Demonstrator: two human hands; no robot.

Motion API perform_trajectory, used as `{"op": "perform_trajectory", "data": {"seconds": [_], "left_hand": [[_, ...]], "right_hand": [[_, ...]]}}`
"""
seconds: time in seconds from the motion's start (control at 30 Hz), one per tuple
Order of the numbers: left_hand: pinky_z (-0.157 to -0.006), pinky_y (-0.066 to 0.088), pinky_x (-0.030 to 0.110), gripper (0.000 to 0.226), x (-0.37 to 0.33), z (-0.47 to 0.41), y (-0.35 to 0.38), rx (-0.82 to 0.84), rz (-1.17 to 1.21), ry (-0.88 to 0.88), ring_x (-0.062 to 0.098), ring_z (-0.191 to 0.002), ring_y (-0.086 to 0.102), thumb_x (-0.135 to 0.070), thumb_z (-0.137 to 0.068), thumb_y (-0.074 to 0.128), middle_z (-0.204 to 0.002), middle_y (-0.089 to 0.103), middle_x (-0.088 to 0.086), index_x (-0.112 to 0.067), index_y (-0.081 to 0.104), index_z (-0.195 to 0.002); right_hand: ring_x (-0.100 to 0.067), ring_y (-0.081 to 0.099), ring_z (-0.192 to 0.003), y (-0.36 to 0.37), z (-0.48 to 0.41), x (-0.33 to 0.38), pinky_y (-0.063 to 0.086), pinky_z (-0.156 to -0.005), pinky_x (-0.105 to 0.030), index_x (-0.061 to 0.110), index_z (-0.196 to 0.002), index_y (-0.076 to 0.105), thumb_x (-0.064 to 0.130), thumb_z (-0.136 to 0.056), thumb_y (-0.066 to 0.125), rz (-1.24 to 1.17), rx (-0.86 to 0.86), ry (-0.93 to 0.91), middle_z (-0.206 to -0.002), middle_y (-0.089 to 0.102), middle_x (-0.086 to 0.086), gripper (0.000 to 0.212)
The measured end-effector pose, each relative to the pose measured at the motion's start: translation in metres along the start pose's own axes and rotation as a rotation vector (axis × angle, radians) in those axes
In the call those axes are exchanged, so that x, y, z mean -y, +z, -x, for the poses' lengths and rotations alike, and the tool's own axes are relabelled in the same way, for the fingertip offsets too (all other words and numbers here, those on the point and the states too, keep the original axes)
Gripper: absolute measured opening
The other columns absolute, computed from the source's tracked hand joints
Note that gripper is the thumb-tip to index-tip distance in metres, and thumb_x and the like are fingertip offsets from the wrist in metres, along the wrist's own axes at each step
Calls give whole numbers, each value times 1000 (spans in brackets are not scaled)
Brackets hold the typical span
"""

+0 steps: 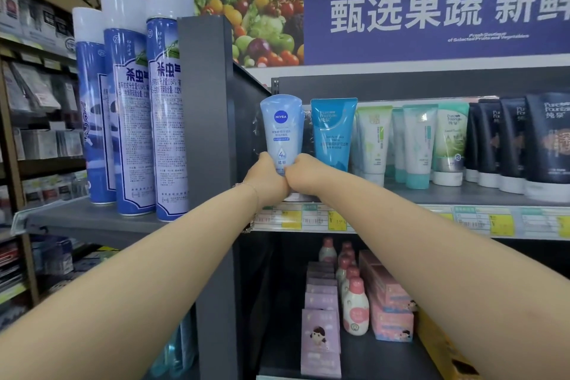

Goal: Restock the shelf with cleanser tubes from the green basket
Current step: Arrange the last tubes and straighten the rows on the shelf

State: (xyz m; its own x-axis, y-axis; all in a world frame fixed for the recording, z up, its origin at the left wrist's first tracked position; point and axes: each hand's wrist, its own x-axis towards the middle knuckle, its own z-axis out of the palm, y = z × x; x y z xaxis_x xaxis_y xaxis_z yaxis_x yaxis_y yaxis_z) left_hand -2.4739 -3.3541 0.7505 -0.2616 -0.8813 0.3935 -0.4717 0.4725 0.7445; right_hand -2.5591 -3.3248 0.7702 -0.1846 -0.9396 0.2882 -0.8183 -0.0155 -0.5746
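You have the pale blue Nivea cleanser tube [282, 133] pinched low on its body between both hands: your left hand [266, 177] wraps its left side, your right hand [303, 174] its right, knuckles touching. It stands upright, cap end down and hidden behind your hands, at the far left end of the shelf [462, 194], close to the dark side panel [212, 102] and just beside the teal tube [331, 133].

Judging by this, you are seating it in its slot. Lower it until the cap sits flat on the shelf near the front edge, label square to the aisle and in line with its neighbours. Loosen one hand at a time so it does not tip; a soft tube on a small cap probably topples easily, and could knock over the teal one.

The tube is light blue, widest and rounded at the top, tapering downward. It carries a round dark blue logo, small white print, a blue band and a drop motif with a "4". The green basket is not in view.
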Motion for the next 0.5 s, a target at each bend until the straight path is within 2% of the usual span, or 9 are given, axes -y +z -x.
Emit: {"op": "perform_trajectory", "data": {"seconds": [0.07, 0.13, 0.23, 0.3, 0.37, 0.43, 0.5], "left_hand": [[-84, 48, 32, 49, -1, 3, 1, -7, -18, 0, 22, -96, 53, -10, -85, 65, -122, 55, 15, -2, 38, -125], [-77, 42, 30, 57, -2, 9, 1, -37, -42, -21, 20, -91, 49, -14, -88, 62, -121, 54, 16, 2, 30, -132], [-75, 39, 30, 82, -3, 18, 0, -127, -74, -15, 20, -95, 47, -23, -85, 67, -125, 49, 17, 0, 13, -143], [-79, 37, 28, 87, -5, 26, 0, -195, -78, 15, 23, -107, 47, -23, -81, 71, -133, 41, 16, -3, 13, -144], [-85, 36, 26, 73, -7, 32, 0, -260, -138, 67, 26, -118, 44, -18, -81, 69, -134, 37, 14, -5, 24, -137], [-91, 42, 34, 54, -10, 37, 2, -319, -310, 155, 29, -116, 44, -18, -82, 64, -126, 41, 11, -10, 35, -127], [-90, 43, 41, 38, -19, 41, 7, -350, -451, 236, 26, -111, 46, -18, -86, 56, -121, 46, 6, -15, 43, -121]], "right_hand": [[-27, 55, -102, 3, 2, 0, 47, -92, -35, 1, -128, 48, 12, -98, 45, -26, -45, 22, -126, 55, -19, 33], [-26, 52, -94, 4, 5, -2, 49, -85, -35, 3, -125, 51, 14, -95, 49, -36, -67, 14, -122, 57, -17, 32], [-27, 54, -97, 1, 15, -5, 42, -73, -30, 4, -120, 51, 16, -92, 54, -29, -127, 9, -111, 56, -12, 31], [-27, 56, -96, -3, 20, -11, 44, -70, -30, 6, -113, 54, 18, -89, 55, -38, -195, -9, -104, 56, -9, 26], [-27, 58, -89, -8, 27, -19, 47, -68, -32, 10, -100, 58, 20, -86, 52, 13, -276, -75, -98, 60, -8, 18], [-27, 57, -81, -17, 34, -29, 43, -63, -30, 12, -90, 59, 22, -87, 48, 129, -364, -140, -90, 60, -6, 15], [-26, 57, -78, -30, 41, -40, 44, -63, -32, 13, -88, 58, 24, -89, 45, 216, -438, -171, -86, 59, -4, 17]]}}
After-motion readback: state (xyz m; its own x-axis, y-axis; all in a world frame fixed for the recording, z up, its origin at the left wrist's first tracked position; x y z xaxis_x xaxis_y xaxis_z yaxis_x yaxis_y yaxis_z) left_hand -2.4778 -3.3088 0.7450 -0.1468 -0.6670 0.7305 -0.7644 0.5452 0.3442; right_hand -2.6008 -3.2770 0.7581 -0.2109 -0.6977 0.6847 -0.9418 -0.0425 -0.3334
